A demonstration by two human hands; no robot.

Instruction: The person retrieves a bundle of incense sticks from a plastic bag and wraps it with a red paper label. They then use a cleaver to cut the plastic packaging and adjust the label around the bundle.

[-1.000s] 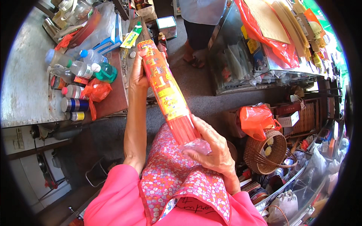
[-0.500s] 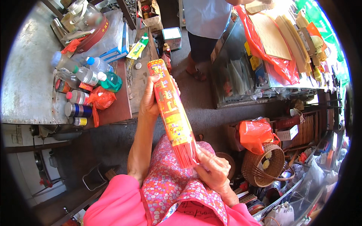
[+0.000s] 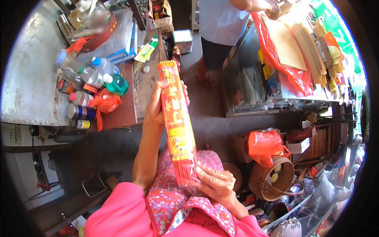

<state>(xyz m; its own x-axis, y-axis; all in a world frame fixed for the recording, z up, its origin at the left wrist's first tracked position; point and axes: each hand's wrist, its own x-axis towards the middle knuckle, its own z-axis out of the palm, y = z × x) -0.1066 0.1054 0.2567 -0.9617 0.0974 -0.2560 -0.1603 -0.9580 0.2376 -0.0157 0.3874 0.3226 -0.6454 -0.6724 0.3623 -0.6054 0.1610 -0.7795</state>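
Observation:
A long red and yellow pack of incense sticks (image 3: pixel 177 118) is held in front of my chest, tilted slightly, with gold tips at its far end and bare red sticks at the near end. Around its upper part my left hand (image 3: pixel 157 103) is closed, thumb on top and fingertips showing at the right edge. My right hand (image 3: pixel 216 182) grips the near end at the clear plastic wrap, its fingers pressed together beside the red sticks.
Several bottles (image 3: pixel 91 77) and a red plastic bag (image 3: pixel 106 102) stand on the left table. A wicker basket (image 3: pixel 260 181) and another red bag (image 3: pixel 265 146) lie at right. Beyond, a person in a light shirt (image 3: pixel 221 19) stands by a glass case (image 3: pixel 252 87).
The incense pack has turned more upright, its near end swinging left and a little closer to me. My right hand moved with it. The other person's hands have come into view over the case.

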